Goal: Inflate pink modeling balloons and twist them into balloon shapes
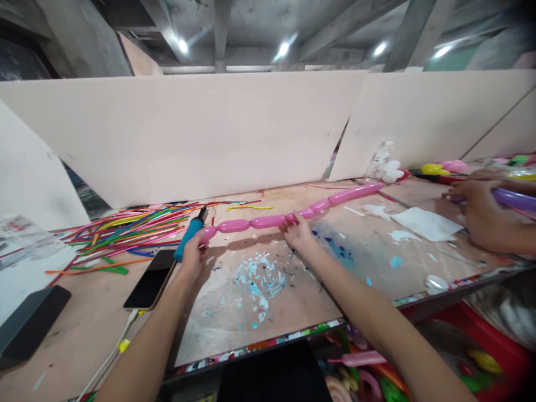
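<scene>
A long pink balloon [272, 221], twisted into several segments, stretches across the table in front of me. My left hand [193, 257] is closed around its left end. Farther along, my right hand [298, 231] grips the balloon near its middle, at a cluster of short segments. Beyond that hand a long untwisted stretch runs up to the right. A blue balloon pump [190, 237] with a black nozzle lies just behind my left hand. Part of the left fingers is hidden.
Uninflated balloons [138, 223] lie heaped at the left, near a plugged-in phone [151, 282] and a dark box [33, 324]. White paper [427, 223] lies to the right. A co-worker's hands [486, 206] hold a purple balloon [515, 198]. A white partition [209, 139] stands behind.
</scene>
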Action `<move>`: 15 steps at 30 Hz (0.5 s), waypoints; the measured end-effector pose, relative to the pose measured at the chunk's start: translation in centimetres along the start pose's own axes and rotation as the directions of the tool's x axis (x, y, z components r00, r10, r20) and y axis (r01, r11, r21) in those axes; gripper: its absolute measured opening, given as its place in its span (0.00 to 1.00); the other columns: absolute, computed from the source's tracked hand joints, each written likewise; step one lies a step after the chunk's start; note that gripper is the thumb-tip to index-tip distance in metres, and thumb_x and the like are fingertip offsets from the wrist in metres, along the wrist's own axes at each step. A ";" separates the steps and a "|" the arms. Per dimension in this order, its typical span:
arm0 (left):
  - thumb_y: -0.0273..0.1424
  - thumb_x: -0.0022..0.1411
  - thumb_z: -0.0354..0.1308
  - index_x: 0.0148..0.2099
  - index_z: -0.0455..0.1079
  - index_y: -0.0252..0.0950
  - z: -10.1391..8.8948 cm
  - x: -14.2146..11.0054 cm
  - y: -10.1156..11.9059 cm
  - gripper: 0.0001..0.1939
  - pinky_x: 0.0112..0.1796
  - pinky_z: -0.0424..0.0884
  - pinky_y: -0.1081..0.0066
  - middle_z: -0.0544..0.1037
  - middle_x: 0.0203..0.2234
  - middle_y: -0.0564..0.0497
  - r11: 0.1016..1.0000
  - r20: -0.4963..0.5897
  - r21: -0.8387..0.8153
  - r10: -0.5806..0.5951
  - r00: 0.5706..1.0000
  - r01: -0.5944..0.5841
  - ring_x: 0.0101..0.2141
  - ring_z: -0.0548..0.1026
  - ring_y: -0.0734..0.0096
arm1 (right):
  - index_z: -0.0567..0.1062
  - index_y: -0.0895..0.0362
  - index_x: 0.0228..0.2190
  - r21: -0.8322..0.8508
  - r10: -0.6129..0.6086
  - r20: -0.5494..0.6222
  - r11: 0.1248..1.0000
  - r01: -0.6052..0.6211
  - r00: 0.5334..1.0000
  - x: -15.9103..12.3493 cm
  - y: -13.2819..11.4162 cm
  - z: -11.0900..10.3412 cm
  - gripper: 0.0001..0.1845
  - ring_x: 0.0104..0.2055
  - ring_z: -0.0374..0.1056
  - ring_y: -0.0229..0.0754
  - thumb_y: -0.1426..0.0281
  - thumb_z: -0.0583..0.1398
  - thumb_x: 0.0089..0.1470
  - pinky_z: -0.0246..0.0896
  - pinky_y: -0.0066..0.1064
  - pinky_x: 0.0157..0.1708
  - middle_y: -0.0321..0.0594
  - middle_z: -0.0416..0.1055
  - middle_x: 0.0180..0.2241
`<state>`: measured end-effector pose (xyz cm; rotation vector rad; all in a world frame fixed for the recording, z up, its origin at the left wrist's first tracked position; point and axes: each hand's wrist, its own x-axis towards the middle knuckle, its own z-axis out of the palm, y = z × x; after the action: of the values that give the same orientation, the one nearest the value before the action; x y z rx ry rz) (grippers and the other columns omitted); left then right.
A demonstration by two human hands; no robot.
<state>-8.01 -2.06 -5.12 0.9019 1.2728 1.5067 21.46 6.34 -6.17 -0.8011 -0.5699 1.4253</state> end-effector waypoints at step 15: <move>0.41 0.56 0.41 0.27 0.52 0.38 -15.0 5.9 11.1 0.13 0.18 0.59 0.74 0.57 0.13 0.57 0.902 -0.431 -0.347 0.090 0.898 -0.257 0.16 0.61 0.73 | 0.64 0.54 0.33 0.363 0.050 -0.321 0.929 0.074 0.946 4.8 -8.1 -4.0 0.11 0.28 0.70 0.37 0.59 0.52 0.58 0.70 0.30 0.27 0.33 0.70 0.27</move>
<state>-25.91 -1.15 2.69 0.4552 1.1199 2.0879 30.07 10.84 -3.01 -0.7031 -0.0441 1.2994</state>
